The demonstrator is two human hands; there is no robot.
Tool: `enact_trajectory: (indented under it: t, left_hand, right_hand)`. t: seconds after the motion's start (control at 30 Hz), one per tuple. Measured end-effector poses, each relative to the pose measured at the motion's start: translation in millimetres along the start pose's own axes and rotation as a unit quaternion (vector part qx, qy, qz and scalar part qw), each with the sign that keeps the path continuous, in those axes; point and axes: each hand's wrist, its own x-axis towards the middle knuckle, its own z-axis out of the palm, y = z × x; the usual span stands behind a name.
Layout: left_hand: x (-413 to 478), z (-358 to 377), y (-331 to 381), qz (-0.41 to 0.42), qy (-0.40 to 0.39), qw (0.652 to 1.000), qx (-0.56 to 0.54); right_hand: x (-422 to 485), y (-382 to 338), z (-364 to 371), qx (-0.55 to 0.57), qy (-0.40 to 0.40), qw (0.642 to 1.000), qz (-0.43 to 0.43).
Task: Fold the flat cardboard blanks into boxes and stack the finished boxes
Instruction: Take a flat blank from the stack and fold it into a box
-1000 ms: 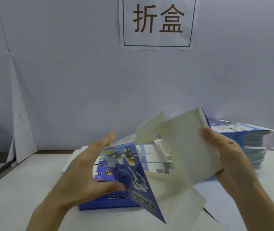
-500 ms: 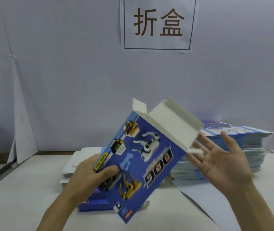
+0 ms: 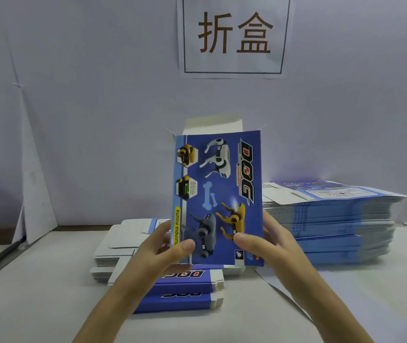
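The person holds a blue printed box [image 3: 218, 194] upright in front of them, above the table [image 3: 36, 293] and just over 2 finished boxes [image 3: 185, 290] that lie flat, one on the other. The left hand [image 3: 163, 248] pinches the lower left edge and the right hand [image 3: 269, 241] pinches the lower right edge. Each has its thumb pressed on the printed front and its fingers behind, so both hands are clamped on the card. The white top flap [image 3: 212, 125] stands open above the front panel; I cannot see whether the bottom end is closed. To my eye this is thin, light card. It looks stiff along its creases but easy to dent on the broad faces, and its glossy print is likely a little slippery. Holding it near the edges and corners, as now, looks the safest place, since a squeeze on the middle of a panel could bow it. To the right sits a tall pile of flat blanks [image 3: 333, 219], with a lower pile of pale card [image 3: 123, 243] behind the left hand.
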Motion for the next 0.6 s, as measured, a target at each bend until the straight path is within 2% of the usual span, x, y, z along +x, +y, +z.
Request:
enact_trajectory:
  t: [0.13, 0.27, 0.33, 0.5, 0.6]
  left_hand:
    - [-3, -12, 5, -0.025, -0.016, 0.999, 0.011]
    - [-7, -38, 12, -0.144, 0.002, 0.99, 0.006]
    - [-12, -56, 17, -0.183, 0.024, 0.983, 0.007]
    - [-40, -107, 35, -0.17, 0.107, 0.979, -0.046]
    - [-54, -138, 51, -0.12, 0.237, 0.955, -0.129]
  right_hand:
    - [2, 3, 3, -0.005, 0.009, 1.0, 0.025]
    - [0, 6, 2, -0.003, -0.07, 0.994, 0.085]
    - [1, 9, 4, -0.02, -0.064, 0.993, 0.094]
    - [5, 16, 5, -0.06, -0.085, 0.988, 0.118]
    - [7, 25, 7, -0.092, -0.077, 0.982, 0.143]
